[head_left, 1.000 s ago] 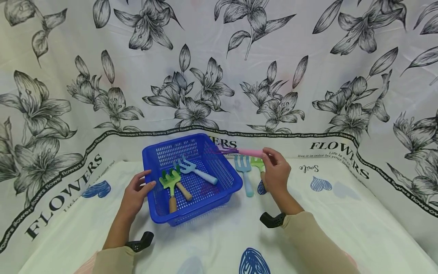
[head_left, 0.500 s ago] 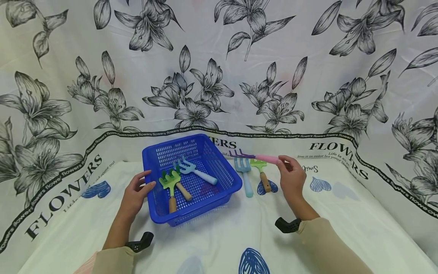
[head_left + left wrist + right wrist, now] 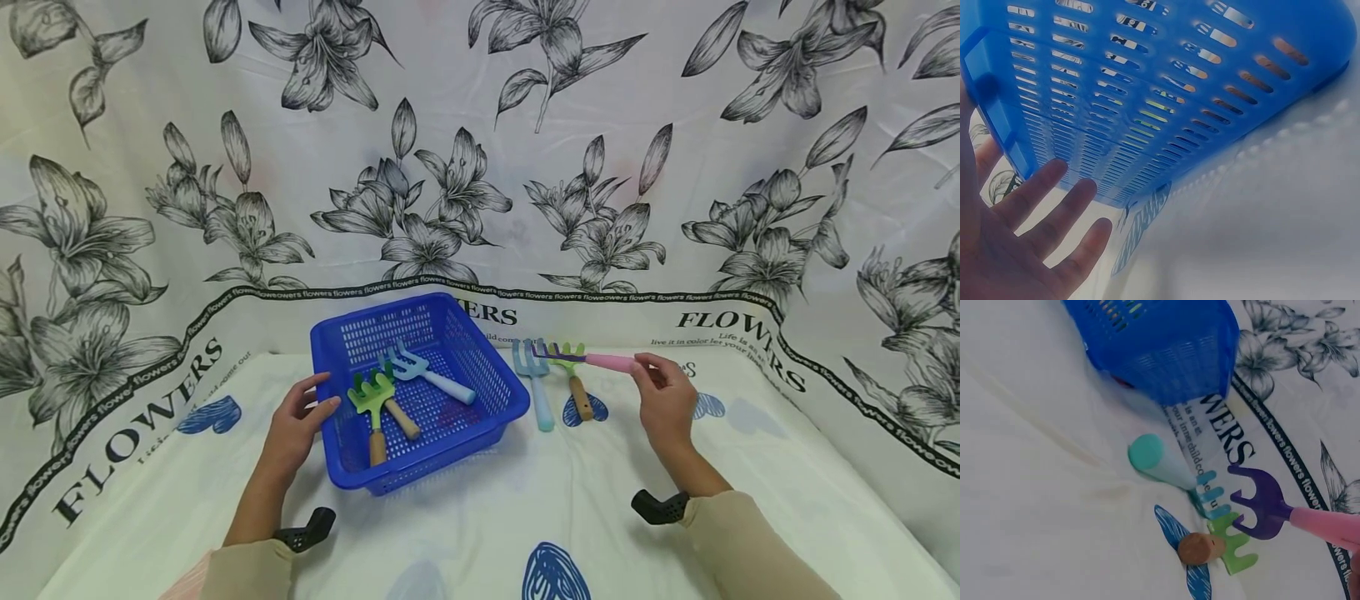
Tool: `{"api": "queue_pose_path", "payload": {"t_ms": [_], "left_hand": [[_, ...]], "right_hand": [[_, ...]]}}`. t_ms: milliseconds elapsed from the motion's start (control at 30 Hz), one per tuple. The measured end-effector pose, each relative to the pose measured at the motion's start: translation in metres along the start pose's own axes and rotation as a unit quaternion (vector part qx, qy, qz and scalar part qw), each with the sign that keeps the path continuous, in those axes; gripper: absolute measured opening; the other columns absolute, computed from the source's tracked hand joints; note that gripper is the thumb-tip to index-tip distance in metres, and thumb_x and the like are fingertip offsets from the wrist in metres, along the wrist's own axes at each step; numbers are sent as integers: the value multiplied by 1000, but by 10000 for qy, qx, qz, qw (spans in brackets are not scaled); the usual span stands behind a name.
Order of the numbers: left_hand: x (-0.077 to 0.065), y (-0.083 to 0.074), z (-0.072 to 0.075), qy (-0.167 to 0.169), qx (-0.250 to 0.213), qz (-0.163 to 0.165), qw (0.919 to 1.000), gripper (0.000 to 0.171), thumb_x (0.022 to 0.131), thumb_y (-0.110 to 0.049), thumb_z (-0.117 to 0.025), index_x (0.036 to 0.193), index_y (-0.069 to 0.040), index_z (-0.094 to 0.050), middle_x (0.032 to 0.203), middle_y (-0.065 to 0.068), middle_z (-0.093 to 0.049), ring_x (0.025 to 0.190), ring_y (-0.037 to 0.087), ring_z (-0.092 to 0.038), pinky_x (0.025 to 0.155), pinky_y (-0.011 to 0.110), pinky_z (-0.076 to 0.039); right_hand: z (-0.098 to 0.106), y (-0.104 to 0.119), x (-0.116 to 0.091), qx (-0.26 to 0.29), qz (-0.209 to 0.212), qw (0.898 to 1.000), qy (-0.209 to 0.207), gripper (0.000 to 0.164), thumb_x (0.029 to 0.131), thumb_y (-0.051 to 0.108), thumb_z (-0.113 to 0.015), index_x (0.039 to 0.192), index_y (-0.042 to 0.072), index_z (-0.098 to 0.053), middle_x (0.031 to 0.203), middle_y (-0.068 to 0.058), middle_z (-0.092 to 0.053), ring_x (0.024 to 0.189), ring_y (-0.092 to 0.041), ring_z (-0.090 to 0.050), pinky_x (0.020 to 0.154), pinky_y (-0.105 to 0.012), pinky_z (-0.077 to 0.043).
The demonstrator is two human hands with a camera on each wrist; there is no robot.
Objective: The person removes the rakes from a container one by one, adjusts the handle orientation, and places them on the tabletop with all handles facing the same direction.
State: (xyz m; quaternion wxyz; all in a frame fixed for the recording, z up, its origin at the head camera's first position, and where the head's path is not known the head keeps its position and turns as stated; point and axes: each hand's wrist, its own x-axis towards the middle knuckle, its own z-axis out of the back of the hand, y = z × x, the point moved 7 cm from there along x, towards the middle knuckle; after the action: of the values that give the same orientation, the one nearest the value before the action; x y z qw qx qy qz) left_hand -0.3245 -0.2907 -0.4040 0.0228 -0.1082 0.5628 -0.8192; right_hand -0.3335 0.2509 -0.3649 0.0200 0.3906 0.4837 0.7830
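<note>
My right hand [image 3: 666, 402] pinches the end of a pink handle. It belongs to a small garden fork with purple tines [image 3: 1266, 503], held level, tines pointing left. In the head view the tines overlap the heads of two forks on the cloth: a light blue one [image 3: 542, 400] and a green one with a wooden handle [image 3: 577, 396]. My left hand [image 3: 296, 425] holds the left rim of a blue plastic basket [image 3: 450, 454], its other fingers [image 3: 1079, 200] spread along the outer wall. Inside lie a light blue fork [image 3: 442, 383] and green tools with wooden handles [image 3: 377, 446].
A white cloth [image 3: 465, 550] with blue heart prints covers the surface. Behind it rises a white floral curtain [image 3: 555, 217] with a black lettered border. A black wrist mount [image 3: 660, 507] sits on each forearm.
My right hand has moved right and slightly down, carrying the pink-handled fork away from the basket to above the two forks on the cloth. The left hand and basket stay in place.
</note>
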Motion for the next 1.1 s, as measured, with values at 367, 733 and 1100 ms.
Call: {"api": "queue_pose_path", "payload": {"t_ms": [367, 733, 1100], "left_hand": [[0, 0, 0, 25, -2, 23, 10000, 68, 96, -42, -57, 153, -18, -28, 151, 23, -31, 134, 45, -37, 102, 60, -36], [-2, 2, 0, 7, 8, 123, 9999, 68, 96, -45, -57, 153, -21, -29, 152, 22, -31, 133, 44, -37, 103, 59, -35], [0, -1, 1, 0, 30, 66, 10000, 66, 97, -41, -57, 153, -20, -29, 152, 23, -31, 134, 45, -36, 103, 60, -35]], "right_hand": [[28, -15, 2, -303, 184, 9985, -427, 20, 90, 14, -72, 106, 3, -72, 99, -10, -68, 79, 3, -55, 70, -7, -43], [40, -14, 4, -664, 1116, 9909, -356, 16, 86, 6, -74, 102, 1, -72, 97, -11, -67, 81, -5, -56, 75, -7, -40], [32, -20, -3, -1147, 1526, 9816, 103, 15, 80, 0, -77, 94, 2, -71, 92, -7, -62, 77, -21, -61, 75, -9, -38]]}}
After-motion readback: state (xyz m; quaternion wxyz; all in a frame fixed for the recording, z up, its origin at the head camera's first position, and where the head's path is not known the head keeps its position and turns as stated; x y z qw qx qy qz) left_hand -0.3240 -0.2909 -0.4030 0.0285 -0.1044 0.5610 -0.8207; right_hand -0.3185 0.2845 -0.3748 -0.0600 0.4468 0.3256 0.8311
